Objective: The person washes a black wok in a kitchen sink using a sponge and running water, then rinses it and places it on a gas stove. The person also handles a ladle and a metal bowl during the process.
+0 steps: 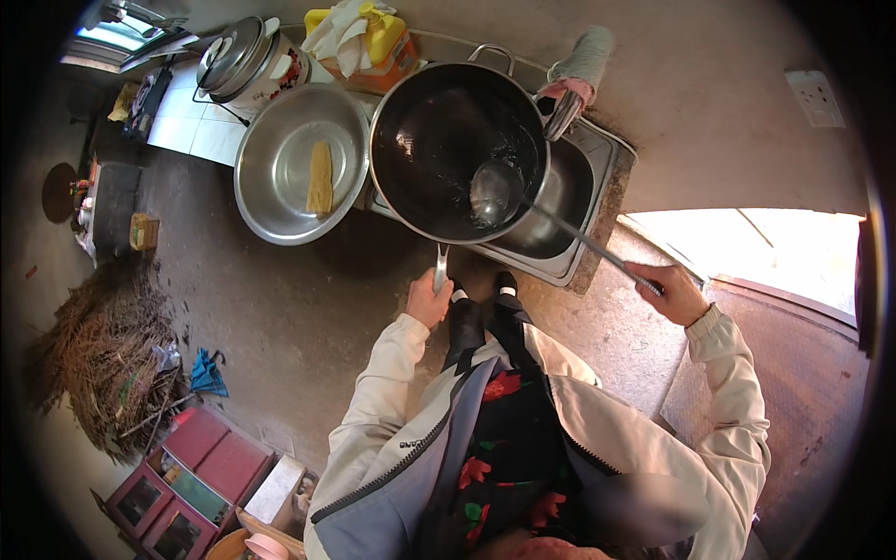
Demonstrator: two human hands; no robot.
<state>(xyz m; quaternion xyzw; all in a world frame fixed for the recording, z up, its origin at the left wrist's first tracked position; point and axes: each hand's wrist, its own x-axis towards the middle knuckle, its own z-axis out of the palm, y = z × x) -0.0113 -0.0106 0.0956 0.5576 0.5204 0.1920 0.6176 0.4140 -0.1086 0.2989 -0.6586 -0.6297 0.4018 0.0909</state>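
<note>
My left hand (428, 299) is closed on the metal handle of a dark wok (441, 133), which sits over the sink at the counter. With my right hand (668, 292) I hold a metal ladle (497, 192) by its long handle; its bowl is inside the wok, at the right of the bottom, where something wet glistens. Left of the wok stands a wide stainless steel basin (280, 168) with a yellowish, flat loofah-like piece (320, 178) in it. Part of the steel sink (567, 203) shows at the wok's right, below its faucet (563, 115).
Behind the basin are a lidded electric pot (259, 70) and an orange and yellow jug (381, 52) with a cloth on it. A grey roll-shaped bundle (588, 56) covers the faucet's top. Brushwood (119, 357), a blue umbrella (208, 372) and a red cabinet (203, 469) stand lower left.
</note>
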